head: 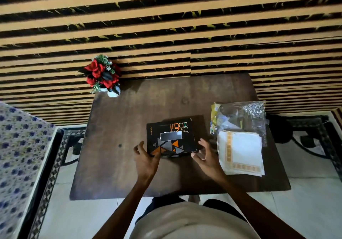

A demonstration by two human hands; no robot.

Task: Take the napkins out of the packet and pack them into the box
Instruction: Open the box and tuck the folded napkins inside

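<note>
A: Box (171,137), was it on the table (129,164)?

B: Yes, black with orange triangles, lying flat and closed near the middle, a little toward the near edge.

A: And the hands?

B: The left hand (146,158) touched the box's near left corner, fingers spread, not gripping. The right hand (206,155) hovered just beside its near right corner, fingers loose and released.

A: Napkins?

B: A white stack of napkins (240,153) with orange borders lay near the right edge, beside the right hand. The clear crumpled packet (242,117) sat just behind, overlapping them.

A: Anything else?

B: Red flowers (101,74) at the far left corner.
</note>
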